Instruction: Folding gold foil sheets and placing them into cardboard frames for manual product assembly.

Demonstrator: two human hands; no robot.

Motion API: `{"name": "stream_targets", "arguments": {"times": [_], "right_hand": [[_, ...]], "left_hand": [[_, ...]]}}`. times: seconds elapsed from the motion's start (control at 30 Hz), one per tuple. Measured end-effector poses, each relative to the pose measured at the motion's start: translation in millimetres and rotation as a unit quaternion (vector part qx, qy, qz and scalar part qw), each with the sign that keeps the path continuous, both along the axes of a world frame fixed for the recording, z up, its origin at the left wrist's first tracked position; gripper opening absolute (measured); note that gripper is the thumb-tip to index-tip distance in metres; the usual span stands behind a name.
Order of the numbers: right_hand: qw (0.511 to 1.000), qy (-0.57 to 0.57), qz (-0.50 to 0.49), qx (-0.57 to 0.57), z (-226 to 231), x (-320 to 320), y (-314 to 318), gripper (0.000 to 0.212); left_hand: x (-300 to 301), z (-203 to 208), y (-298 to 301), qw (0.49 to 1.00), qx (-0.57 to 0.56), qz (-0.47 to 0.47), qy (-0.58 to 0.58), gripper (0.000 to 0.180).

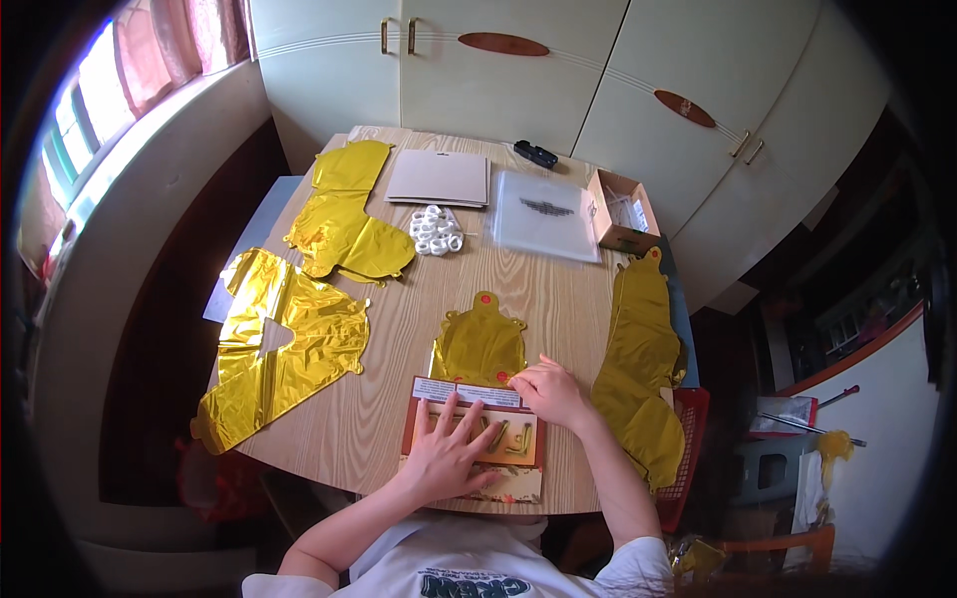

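My left hand (454, 453) lies flat, fingers spread, on a red and orange printed card (519, 458) near the table's front edge. A strip with small print runs along the card's far edge, and another printed panel shows at its near edge. Just beyond sits a folded gold foil balloon (480, 344) with rounded tabs and red dots, its near end meeting the card. My right hand (548, 391) is closed, fingers curled, at the corner where foil and card meet. What its fingertips pinch is hidden.
Unfolded gold foil balloons lie at left (289, 349), back left (344, 214) and right (638, 369). Farther back are grey cards (437, 177), a bag of white rings (436, 231), clear plastic bags (546, 224), a cardboard box (626, 235) and a black object (535, 153).
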State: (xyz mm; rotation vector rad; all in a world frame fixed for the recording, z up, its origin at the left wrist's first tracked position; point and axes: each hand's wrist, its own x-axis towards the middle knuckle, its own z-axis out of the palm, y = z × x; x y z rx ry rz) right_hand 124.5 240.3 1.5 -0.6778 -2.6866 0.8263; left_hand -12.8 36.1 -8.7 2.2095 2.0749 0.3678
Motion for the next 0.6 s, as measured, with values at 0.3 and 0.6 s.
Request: {"name": "stream_targets", "arguments": {"times": [0.3,0.6], "right_hand": [[0.972,0.039,-0.159,-0.166,-25.6,-40.5,45.1,0.054],[0.967,-0.041,-0.198,-0.159,-14.6,-60.4,58.1,0.085]], "left_hand": [[-0.6,-0.7,0.9,1.0,-0.017,-0.004,0.012,0.074],[0.1,-1.1,0.8,1.0,-0.017,-0.002,0.015,0.075]]}}
